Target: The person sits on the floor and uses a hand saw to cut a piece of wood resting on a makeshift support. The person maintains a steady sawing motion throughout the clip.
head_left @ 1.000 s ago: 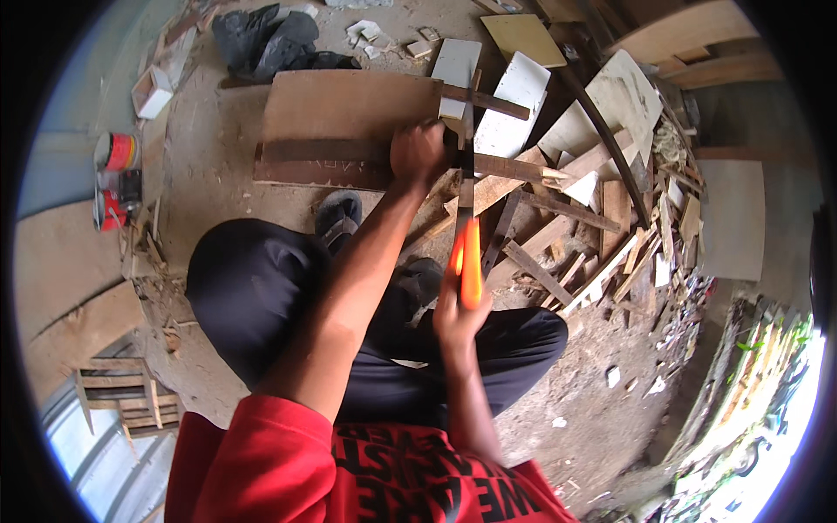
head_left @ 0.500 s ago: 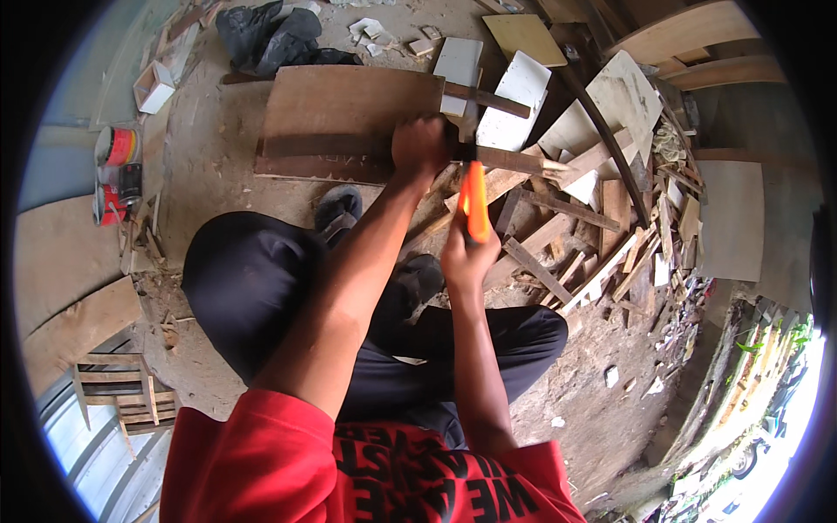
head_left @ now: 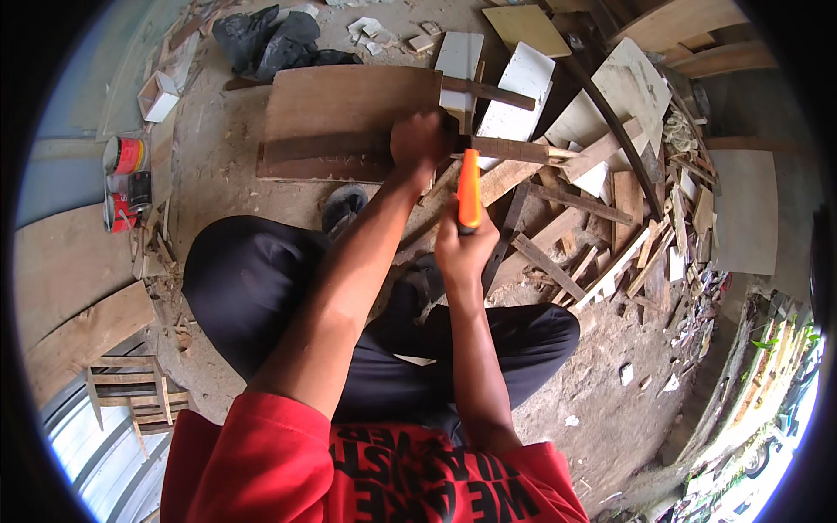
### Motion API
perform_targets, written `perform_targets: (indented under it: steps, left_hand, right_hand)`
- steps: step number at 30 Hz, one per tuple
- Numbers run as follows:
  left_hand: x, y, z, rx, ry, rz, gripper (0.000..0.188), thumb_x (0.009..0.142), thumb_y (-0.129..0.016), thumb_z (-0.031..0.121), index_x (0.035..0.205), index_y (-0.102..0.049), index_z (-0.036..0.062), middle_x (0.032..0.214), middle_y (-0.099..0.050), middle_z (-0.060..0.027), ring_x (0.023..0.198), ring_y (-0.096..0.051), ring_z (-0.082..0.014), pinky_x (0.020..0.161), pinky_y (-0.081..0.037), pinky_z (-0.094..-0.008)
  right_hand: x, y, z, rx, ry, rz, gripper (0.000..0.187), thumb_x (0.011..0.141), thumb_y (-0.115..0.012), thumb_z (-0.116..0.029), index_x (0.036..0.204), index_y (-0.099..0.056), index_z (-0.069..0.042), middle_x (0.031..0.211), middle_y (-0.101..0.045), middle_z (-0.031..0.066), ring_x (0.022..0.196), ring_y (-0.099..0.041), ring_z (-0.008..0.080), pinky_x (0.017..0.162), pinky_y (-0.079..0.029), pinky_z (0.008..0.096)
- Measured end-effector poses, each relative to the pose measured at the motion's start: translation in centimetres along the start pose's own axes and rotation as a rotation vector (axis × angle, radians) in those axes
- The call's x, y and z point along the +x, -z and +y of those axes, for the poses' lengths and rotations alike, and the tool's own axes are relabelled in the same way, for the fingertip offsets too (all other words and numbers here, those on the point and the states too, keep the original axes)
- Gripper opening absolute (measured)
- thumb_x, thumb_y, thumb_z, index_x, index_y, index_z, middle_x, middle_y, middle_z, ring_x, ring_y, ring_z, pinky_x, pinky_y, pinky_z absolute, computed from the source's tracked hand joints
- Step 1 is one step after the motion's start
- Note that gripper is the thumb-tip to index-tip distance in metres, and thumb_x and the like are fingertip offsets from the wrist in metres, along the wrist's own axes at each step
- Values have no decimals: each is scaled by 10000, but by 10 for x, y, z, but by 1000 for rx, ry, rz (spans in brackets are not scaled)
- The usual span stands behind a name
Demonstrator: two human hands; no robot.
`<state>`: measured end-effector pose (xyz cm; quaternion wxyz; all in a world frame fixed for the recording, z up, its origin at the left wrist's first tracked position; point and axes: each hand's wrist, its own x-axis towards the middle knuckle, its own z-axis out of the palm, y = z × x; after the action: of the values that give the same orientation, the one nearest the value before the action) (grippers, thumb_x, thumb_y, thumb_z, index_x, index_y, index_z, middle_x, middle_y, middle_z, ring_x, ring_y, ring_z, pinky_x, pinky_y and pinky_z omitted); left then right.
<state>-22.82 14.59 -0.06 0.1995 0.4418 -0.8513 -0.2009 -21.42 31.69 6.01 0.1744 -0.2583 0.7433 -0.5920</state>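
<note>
My left hand (head_left: 420, 139) presses down on a long dark wooden strip (head_left: 523, 150). The strip lies across a brown plywood board (head_left: 340, 96) on the dirt floor. Just behind it, my right hand (head_left: 466, 248) grips the orange handle of a hand tool (head_left: 469, 185) that points forward at the strip beside my left hand. The working end of the tool is hidden behind the handle and the strip. I am crouched in black trousers, with one sandalled foot (head_left: 344, 206) at the board's near edge.
A heap of wood offcuts and slats (head_left: 610, 209) spreads to the right. White boards (head_left: 510, 87) lie beyond the strip. Red tins (head_left: 126, 157) and a small white box (head_left: 159, 94) stand at the left, a black bag (head_left: 270, 39) at the back, and a slatted wooden frame (head_left: 131, 392) at the lower left.
My right hand has pushed the orange-handled tool forward toward the strip. My left hand has stayed pressed on the strip.
</note>
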Motion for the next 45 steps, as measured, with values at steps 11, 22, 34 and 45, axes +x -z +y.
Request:
perform_targets:
  steps: [11,22,34,45]
  left_hand:
    - [0,-6,-5,-5,-138,125,209,839,-597,255,829,-672,61,881,-701,-144,846,-677,-337,762,-526,-447]
    - [0,-4,-2,-26,-77,98,162,811,-613,209,749,-668,70,845,-701,-148,795,-681,-325,784,-527,-432]
    - [1,2,5,-35,-180,77,212,839,-604,250,786,-664,54,870,-700,-166,759,-673,-378,701,-535,-474]
    - [-2,2,2,28,-149,116,211,834,-613,259,778,-659,61,842,-701,-149,800,-677,-332,751,-515,-423]
  right_hand:
    - [-149,77,-22,-148,-95,-45,45,867,-619,-11,846,-624,28,587,-562,91,510,-589,153,524,-478,291]
    - [-70,29,8,-39,-70,4,90,878,-652,-85,872,-620,-1,611,-574,123,510,-613,203,523,-478,324]
    - [-24,13,2,-13,-107,28,62,872,-609,-61,855,-619,-2,597,-549,91,545,-553,103,534,-469,294]
    - [-158,76,-15,-50,-213,-59,195,893,-612,-41,712,-553,3,557,-481,49,492,-437,76,451,-374,281]
